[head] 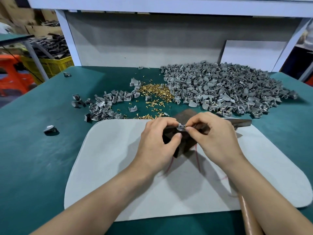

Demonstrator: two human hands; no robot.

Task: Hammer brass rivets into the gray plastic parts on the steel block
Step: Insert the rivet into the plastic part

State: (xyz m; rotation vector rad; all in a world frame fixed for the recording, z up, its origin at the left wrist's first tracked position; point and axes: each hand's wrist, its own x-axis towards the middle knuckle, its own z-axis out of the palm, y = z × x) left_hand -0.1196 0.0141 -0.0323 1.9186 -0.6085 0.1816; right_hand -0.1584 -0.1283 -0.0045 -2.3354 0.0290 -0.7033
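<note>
A dark steel block (183, 143) stands on a pale grey mat (118, 167) in front of me. One gray plastic part (180, 128) sits on top of the block. My left hand (157, 141) pinches that part from the left with curled fingers. My right hand (215, 138) pinches at the part's right side with thumb and forefinger; a rivet between them is too small to make out. The hammer lies to the right, its head (240, 122) behind my right hand and its wooden handle (249, 216) under my right forearm.
A big heap of gray plastic parts (225, 92) fills the back right of the green table (33, 150). Loose brass rivets (155, 92) lie in the middle, a smaller cluster of gray parts (105, 106) to their left. A stray part (50, 128) lies far left.
</note>
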